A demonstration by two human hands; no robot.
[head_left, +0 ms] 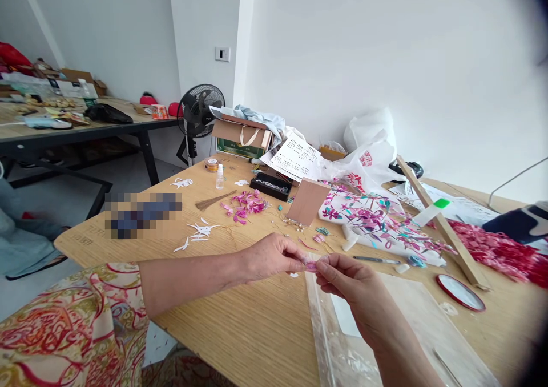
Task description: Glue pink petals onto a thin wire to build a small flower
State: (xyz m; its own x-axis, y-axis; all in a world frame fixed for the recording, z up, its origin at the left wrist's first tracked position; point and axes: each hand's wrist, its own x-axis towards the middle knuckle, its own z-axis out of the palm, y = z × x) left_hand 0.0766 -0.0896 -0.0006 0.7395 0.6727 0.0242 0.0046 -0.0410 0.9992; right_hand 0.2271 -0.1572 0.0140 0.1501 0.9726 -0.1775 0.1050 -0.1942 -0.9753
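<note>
My left hand [274,257] pinches one end of a small pink-purple petal [310,266] between thumb and fingertips. From the other side, my right hand [353,278] grips the same piece, so both sets of fingertips nearly meet around it. Its fine detail is too small to make out. Beneath my right hand lies a clear plastic bag [398,301] with white sheets in it. A heap of similar magenta petals [246,205] rests beyond my left hand. White slender petals [199,231] are scattered to the left.
Behind the hands stand a wooden block [309,201] and a black tray [270,187]. Finished-looking pink flower sprays [377,213] lie on white wrapping. At right are a wooden bar [454,241], a red-rimmed round dish [460,292] and reddish-pink bundles [492,247]. A spray bottle [220,177] stands farther back.
</note>
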